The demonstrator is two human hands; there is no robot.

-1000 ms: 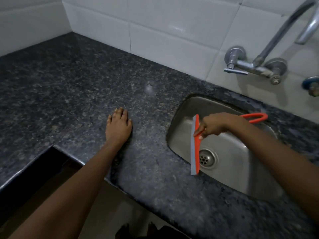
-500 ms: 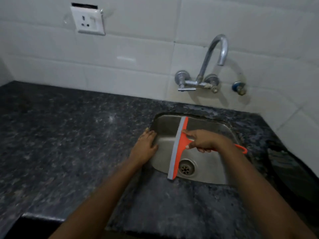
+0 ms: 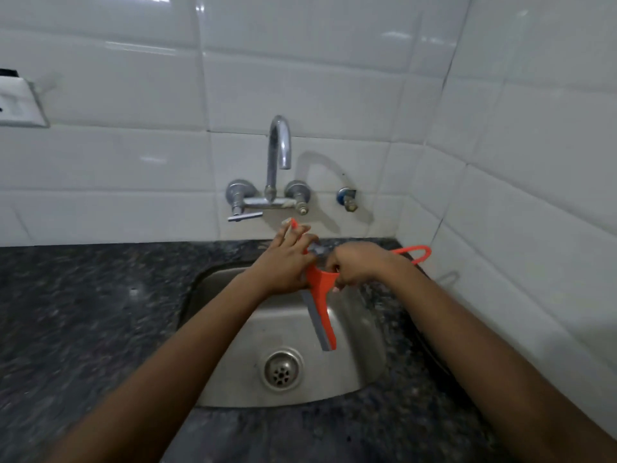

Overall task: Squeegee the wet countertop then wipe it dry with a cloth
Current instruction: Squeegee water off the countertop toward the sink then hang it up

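An orange squeegee (image 3: 321, 297) with a grey rubber blade hangs over the steel sink (image 3: 364, 365), its blade running from near the tap down towards the drain. My right hand (image 3: 355, 264) grips its handle, whose orange loop sticks out to the right. My left hand (image 3: 287, 262) lies on the upper part of the blade with fingers stretched along it. The dark speckled granite countertop (image 3: 83, 315) spreads to the left and in front of the sink. No cloth is in view.
A chrome wall tap (image 3: 278, 162) with two valves hangs above the sink, a small blue-capped valve (image 3: 347, 197) to its right. White tiled walls meet in a corner at the right. A white socket (image 3: 20, 101) sits at the left edge. A drain (image 3: 282, 369) lies in the sink's bottom.
My left hand left the countertop and sink rim and came onto the squeegee blade. The squeegee rose and moved back towards the tap. The view shifted right and up.
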